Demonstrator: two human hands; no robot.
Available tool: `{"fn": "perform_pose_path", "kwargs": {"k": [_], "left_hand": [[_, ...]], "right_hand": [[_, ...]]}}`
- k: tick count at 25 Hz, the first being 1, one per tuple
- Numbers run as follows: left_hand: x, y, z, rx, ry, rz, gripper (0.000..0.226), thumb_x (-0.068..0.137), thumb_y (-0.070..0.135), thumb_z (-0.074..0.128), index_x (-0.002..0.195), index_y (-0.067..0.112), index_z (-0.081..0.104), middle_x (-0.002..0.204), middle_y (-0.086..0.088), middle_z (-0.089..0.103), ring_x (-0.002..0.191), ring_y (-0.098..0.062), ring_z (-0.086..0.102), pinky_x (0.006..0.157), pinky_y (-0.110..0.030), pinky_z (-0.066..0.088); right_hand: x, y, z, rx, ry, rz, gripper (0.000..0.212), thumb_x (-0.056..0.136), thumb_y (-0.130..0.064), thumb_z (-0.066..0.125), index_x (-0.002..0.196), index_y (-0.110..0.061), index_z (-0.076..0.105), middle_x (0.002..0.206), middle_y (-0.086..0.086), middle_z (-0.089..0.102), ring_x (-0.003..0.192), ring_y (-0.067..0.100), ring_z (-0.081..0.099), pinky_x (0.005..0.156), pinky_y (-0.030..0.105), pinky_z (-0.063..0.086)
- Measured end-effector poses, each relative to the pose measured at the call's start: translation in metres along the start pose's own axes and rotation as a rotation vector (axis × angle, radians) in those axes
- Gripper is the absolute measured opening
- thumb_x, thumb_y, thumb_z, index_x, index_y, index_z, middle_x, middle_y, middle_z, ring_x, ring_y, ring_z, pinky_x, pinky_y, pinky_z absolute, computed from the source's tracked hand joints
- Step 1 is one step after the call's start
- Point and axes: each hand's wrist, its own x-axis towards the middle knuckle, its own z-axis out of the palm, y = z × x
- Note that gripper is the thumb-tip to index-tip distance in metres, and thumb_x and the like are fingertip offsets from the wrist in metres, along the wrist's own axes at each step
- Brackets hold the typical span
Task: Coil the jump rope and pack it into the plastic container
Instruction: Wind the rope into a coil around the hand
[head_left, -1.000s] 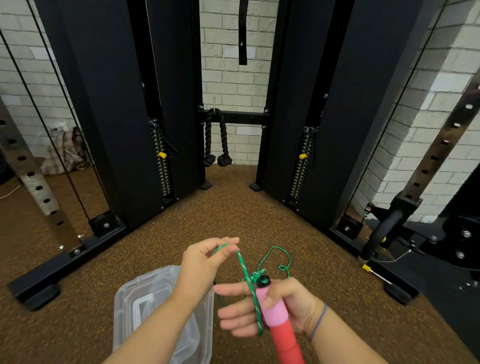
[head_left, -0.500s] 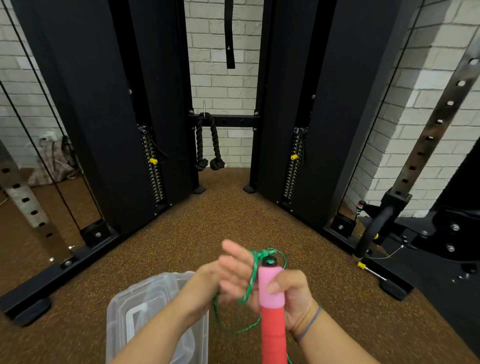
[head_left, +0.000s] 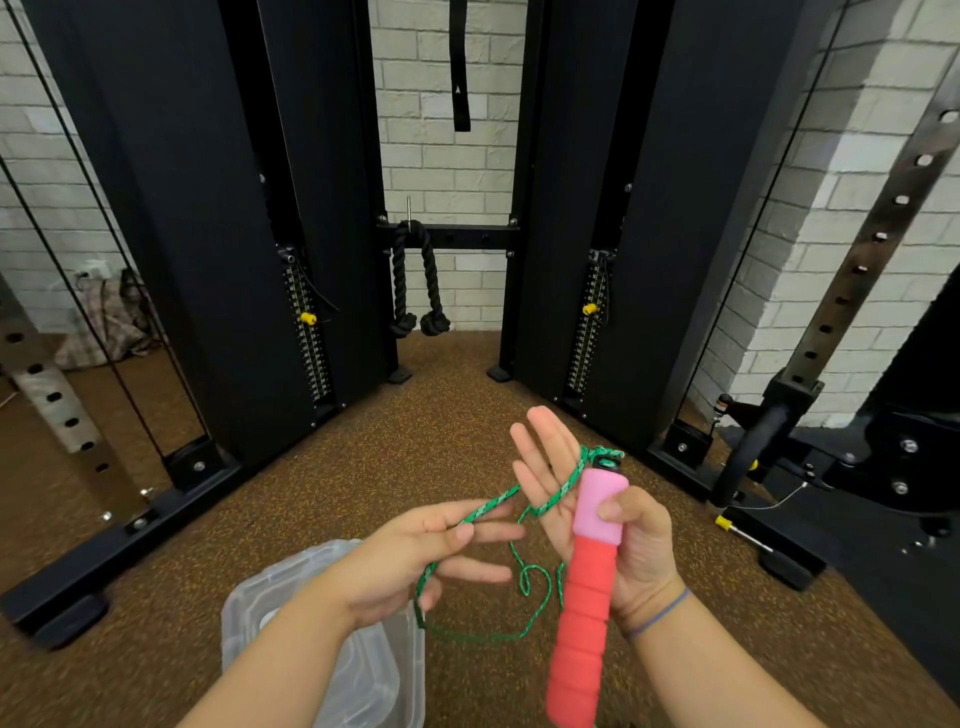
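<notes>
The right hand (head_left: 618, 525) grasps the jump rope handle (head_left: 584, 587) with thumb and palm, while its fingers (head_left: 545, 452) are stretched out flat and upward. The handle is foam, pale pink in the upper part under the thumb and coral red with ridges in the lower part, and it has a black cap at the top, just beside the fingers. The thin cord (head_left: 535, 587) is green with small white flecks. From the cap it passes across the open fingers, then goes to the left hand (head_left: 415, 556), which pinches it between thumb and forefinger, the other fingers loose. Below both hands the cord hangs in an untidy loop with one small curl. The clear plastic container (head_left: 291, 613) sits on the brown speckled floor (head_left: 322, 493), under the left forearm and wrist, partly hidden by it
</notes>
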Motion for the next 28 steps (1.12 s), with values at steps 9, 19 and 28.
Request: {"fn": "perform_pose_path", "kwargs": {"k": [9, 19, 28], "left_hand": [[0.002, 0.004, 0.008, 0.072, -0.150, 0.002, 0.032, 0.098, 0.014, 0.037, 0.125, 0.022, 0.053, 0.126, 0.003, 0.065, 0.072, -0.009, 0.073, 0.028, -0.010, 0.015], [-0.008, 0.011, 0.007, 0.069, -0.152, 0.011, 0.030, 0.095, 0.019, 0.043, 0.121, 0.022, 0.056, 0.122, -0.001, 0.068, 0.073, -0.012, 0.074, 0.028, -0.012, 0.020], [-0.012, 0.008, 0.005, 0.402, 0.006, 0.044, 0.022, 0.098, 0.014, 0.040, 0.104, 0.017, 0.062, 0.083, 0.006, 0.075, 0.061, -0.013, 0.071, 0.038, -0.018, 0.044]], "right_hand": [[0.004, -0.011, 0.053, 0.299, 0.067, -0.001, 0.062, 0.075, 0.005, 0.045, 0.137, 0.011, 0.036, 0.141, 0.032, 0.042, 0.127, 0.035, 0.050, 0.108, 0.023, 0.036], [0.014, -0.007, 0.039, -0.130, -0.034, -0.090, 0.067, 0.070, 0.009, 0.053, 0.136, 0.001, 0.044, 0.143, 0.016, 0.046, 0.139, 0.027, 0.035, 0.117, 0.045, 0.009], [0.008, -0.017, 0.002, -0.280, 0.153, -0.066, 0.124, 0.029, -0.007, 0.078, 0.144, -0.020, 0.035, 0.140, 0.018, 0.050, 0.128, 0.031, 0.050, 0.108, 0.039, 0.035]]}}
